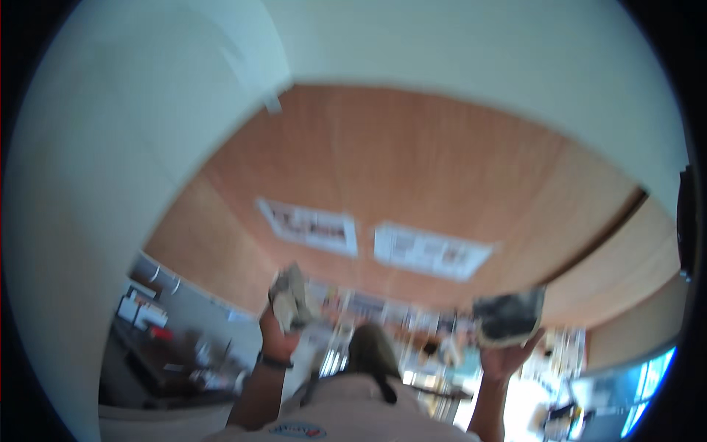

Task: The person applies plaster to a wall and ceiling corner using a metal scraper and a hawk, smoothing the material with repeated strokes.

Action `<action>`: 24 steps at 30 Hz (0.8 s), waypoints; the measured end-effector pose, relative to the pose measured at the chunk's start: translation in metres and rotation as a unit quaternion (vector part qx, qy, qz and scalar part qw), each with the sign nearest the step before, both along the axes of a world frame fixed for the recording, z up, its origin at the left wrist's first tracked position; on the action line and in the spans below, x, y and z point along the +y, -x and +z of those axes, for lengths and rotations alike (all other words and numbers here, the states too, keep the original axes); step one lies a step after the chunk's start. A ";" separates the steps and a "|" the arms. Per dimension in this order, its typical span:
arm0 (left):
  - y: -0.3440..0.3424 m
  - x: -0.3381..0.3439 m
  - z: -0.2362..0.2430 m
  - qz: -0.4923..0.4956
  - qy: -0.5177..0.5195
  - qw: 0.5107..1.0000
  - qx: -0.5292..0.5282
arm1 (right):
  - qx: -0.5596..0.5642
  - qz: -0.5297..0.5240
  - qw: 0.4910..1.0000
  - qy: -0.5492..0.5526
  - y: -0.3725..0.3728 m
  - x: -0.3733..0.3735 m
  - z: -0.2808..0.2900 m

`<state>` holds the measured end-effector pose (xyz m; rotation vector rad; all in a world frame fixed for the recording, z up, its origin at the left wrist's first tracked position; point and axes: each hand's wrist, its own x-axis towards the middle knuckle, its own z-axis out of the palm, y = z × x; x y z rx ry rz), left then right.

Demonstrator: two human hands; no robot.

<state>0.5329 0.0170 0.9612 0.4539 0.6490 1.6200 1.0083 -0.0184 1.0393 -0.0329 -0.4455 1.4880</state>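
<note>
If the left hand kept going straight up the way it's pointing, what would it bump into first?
Probably nothing close: the left hand, gripping a crumpled greyish lump, points up toward the wood-panelled ceiling with its white panels. Depth is unclear in the blur.

Above both raised hands the way is open: only the orange-brown wall (442,169) with two white paper sheets (313,227) stands well behind them. Between the left hand (276,335) and the right hand (508,357) another person's head (372,350) and shoulders (346,409) block the middle. Lower left, a cluttered dark desk (158,368) crowds the space; farther shelving, blurred, seems to fill the background.
</note>
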 end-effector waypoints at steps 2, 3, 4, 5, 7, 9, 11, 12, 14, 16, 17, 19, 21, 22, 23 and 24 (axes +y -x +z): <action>-0.004 0.019 0.005 -0.011 -0.057 0.997 -0.057 | 0.038 -0.011 0.999 0.001 0.012 0.017 0.031; -0.008 0.028 0.016 -0.036 -0.065 0.994 -0.075 | 0.027 0.006 0.999 -0.033 0.019 0.029 0.053; -0.018 0.033 0.031 -0.017 -0.069 0.995 -0.075 | -0.007 0.001 0.998 -0.060 0.024 0.034 0.066; -0.019 0.022 0.044 0.001 -0.060 0.996 -0.072 | -0.036 -0.003 0.996 -0.083 0.028 0.042 0.076; -0.014 0.023 0.021 0.032 -0.064 0.995 -0.074 | -0.083 -0.015 0.990 -0.116 0.037 0.056 0.086; -0.002 0.031 -0.004 0.041 -0.089 0.992 -0.083 | -0.086 -0.014 0.984 -0.155 0.039 0.066 0.114; -0.012 0.022 0.021 0.140 -0.125 0.939 0.289 | -0.096 -0.013 0.974 -0.204 0.032 0.074 0.161; -0.011 0.007 0.035 0.152 -0.129 0.929 0.312 | -0.099 -0.026 0.972 -0.212 0.037 0.074 0.174; -0.011 -0.022 0.064 0.126 -0.116 0.965 0.199 | -0.105 -0.048 0.965 -0.235 0.053 0.072 0.202; -0.012 -0.031 0.076 0.088 -0.091 0.991 0.053 | -0.138 -0.099 0.947 -0.273 0.063 0.066 0.227; -0.010 -0.034 0.072 0.093 -0.076 0.992 0.047 | -0.162 -0.130 0.933 -0.295 0.068 0.064 0.236; -0.002 -0.038 0.062 0.105 -0.041 0.993 0.038 | -0.217 -0.201 0.894 -0.335 0.066 0.066 0.248; 0.005 -0.041 0.056 0.113 -0.023 0.993 0.027 | -0.276 -0.274 0.845 -0.368 0.058 0.083 0.256; 0.008 -0.042 0.056 0.120 -0.018 0.992 0.024 | -0.339 -0.356 0.768 -0.410 0.064 0.088 0.268; 0.010 -0.043 0.056 0.125 -0.012 0.992 0.023 | -0.397 -0.430 0.678 -0.446 0.078 0.093 0.288; 0.010 -0.041 0.054 0.117 -0.025 0.993 0.015 | -0.445 -0.512 0.559 -0.478 0.085 0.075 0.308</action>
